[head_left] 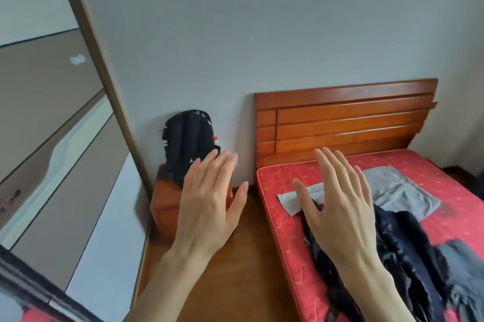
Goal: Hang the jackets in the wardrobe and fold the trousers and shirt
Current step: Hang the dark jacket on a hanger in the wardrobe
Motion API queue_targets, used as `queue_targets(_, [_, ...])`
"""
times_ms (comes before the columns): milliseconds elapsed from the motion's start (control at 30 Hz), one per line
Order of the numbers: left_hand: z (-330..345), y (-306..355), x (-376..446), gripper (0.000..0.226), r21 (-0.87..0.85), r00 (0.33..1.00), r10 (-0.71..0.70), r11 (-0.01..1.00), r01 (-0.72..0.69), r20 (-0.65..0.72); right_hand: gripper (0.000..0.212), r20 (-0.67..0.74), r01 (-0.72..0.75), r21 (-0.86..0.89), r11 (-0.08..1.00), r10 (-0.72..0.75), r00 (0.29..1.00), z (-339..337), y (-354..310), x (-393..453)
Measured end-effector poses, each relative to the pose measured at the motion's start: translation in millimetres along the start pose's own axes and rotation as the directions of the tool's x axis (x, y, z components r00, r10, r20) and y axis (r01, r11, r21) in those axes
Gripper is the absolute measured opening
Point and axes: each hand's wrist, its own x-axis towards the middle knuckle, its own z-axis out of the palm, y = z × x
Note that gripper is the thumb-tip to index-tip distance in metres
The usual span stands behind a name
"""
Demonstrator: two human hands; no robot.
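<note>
Hovering hands [275,198] over jackets [400,251]

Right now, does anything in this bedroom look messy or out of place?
Yes. Dark clothes lie in a crumpled heap on the bare red mattress, partly over a flat grey garment. A black backpack sits on the bedside cabinet. Both hands, left hand and right hand, hover open, holding nothing.

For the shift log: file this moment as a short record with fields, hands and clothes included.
left hand: open, fingers straight, holds nothing
right hand: open, raised above the bed, holds nothing
dark jacket: crumpled on the red mattress
grey garment: lying flat near the headboard
black backpack: on the bedside cabinet
wardrobe door: at left
</note>
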Motion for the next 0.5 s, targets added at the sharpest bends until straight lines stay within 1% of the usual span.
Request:
queue_targets(133, [49.3, 43.3, 11.3, 0.06, -0.065, 0.997, 0.05, 0.997, -0.047, 0.057, 0.068, -0.007, -0.095, -0.066, 0.993, 0.095, 0.995, -6.4, 56.6, -13.4])
queue_targets(267, [98.8, 78.5, 16.0, 0.055, -0.141, 0.983, 0.137, 0.983, -0.12, 0.119, 0.066, -0.05, -0.209, -0.102, 0.973, 0.204, 0.978, -12.2, 108.6, -35.4])
queue_targets(400, [151.2, 109.1, 20.9, 0.052, -0.233, 0.953, 0.234, 0.954, -0.188, 0.19, 0.065, -0.088, -0.336, -0.189, 0.923, 0.324, 0.942, -19.3, 155.6, -59.7])
queue_targets(500, [189.4, 129.8, 28.1, 0.052, -0.307, 0.928, 0.31, 0.921, -0.24, 0.207, 0.064, -0.112, -0.41, -0.244, 0.879, 0.395, 0.912, -21.9, 185.1, -68.4])
